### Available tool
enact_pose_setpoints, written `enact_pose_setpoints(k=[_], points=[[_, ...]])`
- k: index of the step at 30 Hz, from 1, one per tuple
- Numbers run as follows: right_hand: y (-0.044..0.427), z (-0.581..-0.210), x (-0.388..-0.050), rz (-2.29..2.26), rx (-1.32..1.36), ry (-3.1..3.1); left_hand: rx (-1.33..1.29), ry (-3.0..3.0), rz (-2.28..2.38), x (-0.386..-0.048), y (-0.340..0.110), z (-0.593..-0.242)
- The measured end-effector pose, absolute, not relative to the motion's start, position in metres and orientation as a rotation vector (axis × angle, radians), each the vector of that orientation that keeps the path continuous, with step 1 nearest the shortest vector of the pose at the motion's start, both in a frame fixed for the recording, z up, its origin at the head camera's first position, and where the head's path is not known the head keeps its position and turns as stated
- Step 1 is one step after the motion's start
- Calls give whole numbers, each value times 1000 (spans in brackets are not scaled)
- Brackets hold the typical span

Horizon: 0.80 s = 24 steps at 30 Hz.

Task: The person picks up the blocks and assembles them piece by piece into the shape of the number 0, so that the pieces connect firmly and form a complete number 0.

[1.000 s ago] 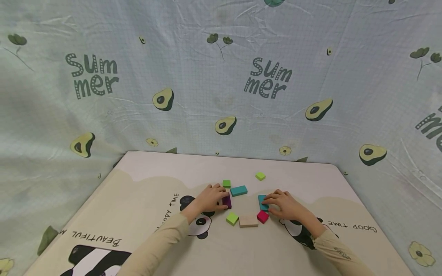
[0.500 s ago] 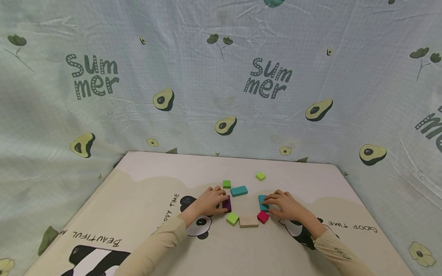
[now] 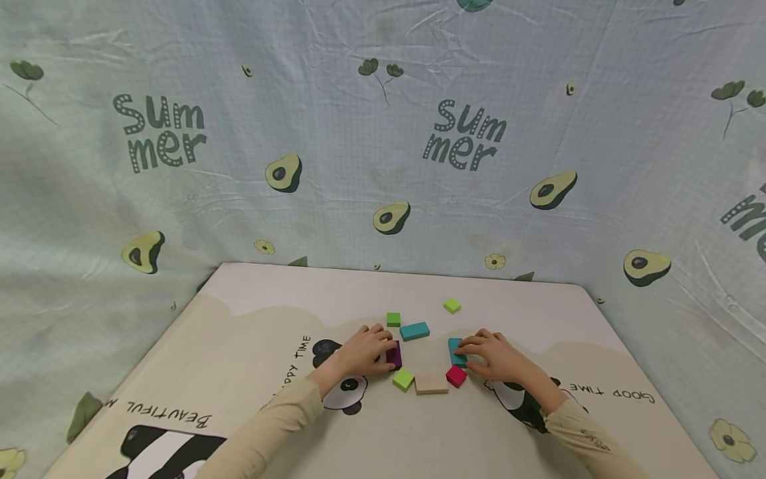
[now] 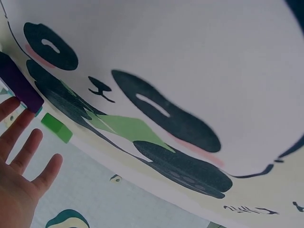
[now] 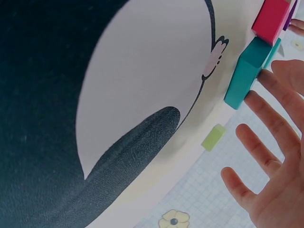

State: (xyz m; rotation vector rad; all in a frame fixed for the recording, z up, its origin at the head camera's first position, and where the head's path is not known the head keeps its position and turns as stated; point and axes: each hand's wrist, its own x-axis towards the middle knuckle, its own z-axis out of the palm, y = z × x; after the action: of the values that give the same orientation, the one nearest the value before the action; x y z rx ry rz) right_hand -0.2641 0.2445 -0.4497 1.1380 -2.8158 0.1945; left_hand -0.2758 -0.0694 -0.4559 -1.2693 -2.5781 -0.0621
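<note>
Left hand [image 3: 361, 351] pinches the purple cuboid [image 3: 394, 356]; at its 3 o'clock, right hand [image 3: 495, 356] merely touches the teal cuboid [image 5: 244, 71], unclasped. Both seem light, rigid: grip opposite sides.

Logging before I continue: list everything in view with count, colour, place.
Purple block: 1, purple, left
Right teal block: 1, teal, right
Far teal block: 1, teal, back centre
Green cube: 1, green, back left
Far lime cube: 1, lime, farthest back
Near lime cube: 1, lime, front left
Wooden block: 1, tan, front centre
Red cube: 1, red, front right
Table: 1, cream, panda-printed, underneath
Backdrop: 1, pale blue, behind
Left hand: 1, touching purple block
Right hand: 1, touching right teal block
Sleeves: 2, beige, both arms
</note>
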Motion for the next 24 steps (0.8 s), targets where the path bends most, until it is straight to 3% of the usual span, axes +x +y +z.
enact_pose_setpoints(k=[24], points=[[245, -450, -265, 208, 1140, -2816, -1264, -2574, -4, -273, -68, -456]])
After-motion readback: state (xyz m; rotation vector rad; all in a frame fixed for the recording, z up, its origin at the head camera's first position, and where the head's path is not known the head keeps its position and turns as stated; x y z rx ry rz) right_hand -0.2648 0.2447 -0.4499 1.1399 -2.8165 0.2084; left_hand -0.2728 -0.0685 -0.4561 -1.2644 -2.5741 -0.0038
